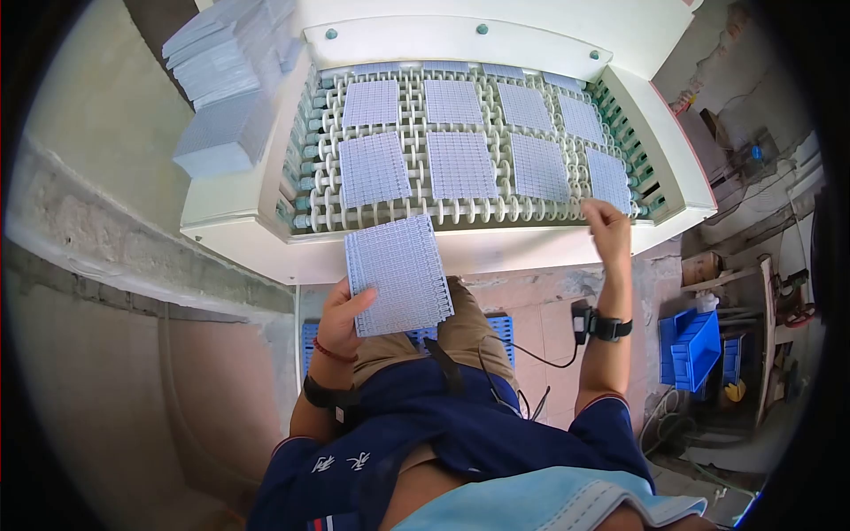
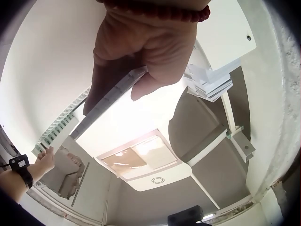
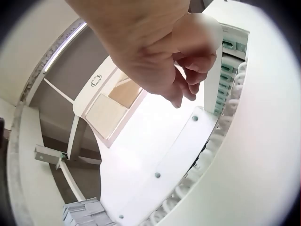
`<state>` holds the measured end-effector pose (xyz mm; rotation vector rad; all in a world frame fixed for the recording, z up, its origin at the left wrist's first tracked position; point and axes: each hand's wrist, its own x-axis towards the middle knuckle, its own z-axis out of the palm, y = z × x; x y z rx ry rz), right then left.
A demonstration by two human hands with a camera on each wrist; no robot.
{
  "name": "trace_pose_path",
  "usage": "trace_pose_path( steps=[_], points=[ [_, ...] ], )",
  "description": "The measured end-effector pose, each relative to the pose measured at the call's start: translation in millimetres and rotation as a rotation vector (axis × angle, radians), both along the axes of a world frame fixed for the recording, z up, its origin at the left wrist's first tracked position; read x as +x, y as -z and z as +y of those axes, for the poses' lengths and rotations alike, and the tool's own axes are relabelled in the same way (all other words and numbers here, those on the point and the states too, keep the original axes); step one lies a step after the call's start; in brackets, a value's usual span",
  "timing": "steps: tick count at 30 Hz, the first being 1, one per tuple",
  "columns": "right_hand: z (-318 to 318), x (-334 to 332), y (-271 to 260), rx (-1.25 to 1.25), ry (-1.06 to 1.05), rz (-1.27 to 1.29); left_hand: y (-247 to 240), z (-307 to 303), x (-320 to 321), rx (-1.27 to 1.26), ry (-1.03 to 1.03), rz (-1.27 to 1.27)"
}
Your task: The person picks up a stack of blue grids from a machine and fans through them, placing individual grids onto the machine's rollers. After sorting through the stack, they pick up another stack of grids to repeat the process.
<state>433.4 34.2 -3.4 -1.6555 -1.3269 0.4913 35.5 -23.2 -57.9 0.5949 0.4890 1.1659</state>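
My left hand [image 1: 338, 320] grips a stack of pale blue gridded panels [image 1: 398, 276] by its lower left corner, thumb on top. In the left wrist view the edge of the stack [image 2: 106, 100] shows between thumb and fingers. The stack is tilted in front of the machine's near edge. My right hand [image 1: 609, 234] hangs over the near right of the roller conveyor [image 1: 456, 211], fingers loosely curled and holding nothing. Just beyond it lies the rightmost panel [image 1: 607, 180] of the near row. In the right wrist view the right hand [image 3: 150, 61] has its fingertips bent inward.
Two rows of similar panels, including one at the near left [image 1: 374, 168], lie flat on the rollers, with more entering under the white cover [image 1: 425, 40]. Tall panel stacks [image 1: 226, 133] stand on the machine's left side. Blue bins [image 1: 691, 350] sit at the right.
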Motion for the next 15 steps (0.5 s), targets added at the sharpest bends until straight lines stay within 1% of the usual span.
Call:
trace_pose_path(
  steps=[1, 2, 3, 4, 6, 7, 9, 13, 15],
  points=[
    [-6.1, -34.8, 1.0, -0.059, -0.129, 0.122, -1.5, 0.4, 2.3, 0.003, -0.005, 0.008],
    [-14.8, -66.7, -1.4, -0.182, -0.262, 0.272, -3.0, 0.5, 4.6, 0.002, -0.017, 0.038],
    [-20.0, -91.3, 7.3, -0.211, -0.426, 0.373, -4.4, 0.9, 6.1, 0.002, -0.028, 0.066],
    [-24.9, -114.5, 16.2, -0.308, -0.548, 0.492, -6.6, 0.8, 6.3, 0.004, -0.033, 0.074],
    [-34.4, -154.0, 17.6, -0.451, -0.747, 0.604, -11.2, -1.0, 3.9, -0.004, -0.080, 0.116],
    [-37.3, -169.4, 24.3, -0.467, -0.793, 0.700, -11.8, -2.1, 1.4, -0.004, -0.086, 0.123],
    [-36.9, -186.3, 31.9, -0.473, -0.785, 0.782, -11.9, -4.0, -4.3, -0.050, -0.162, 0.153],
    [-37.3, -197.5, 34.4, -0.454, -0.756, 0.821, -5.3, -8.3, -13.2, -0.012, -0.167, 0.104],
    [-37.7, -198.2, 34.9, -0.403, -0.700, 0.834, -5.1, -10.8, -10.8, 0.005, -0.147, -0.160]
  ],
)
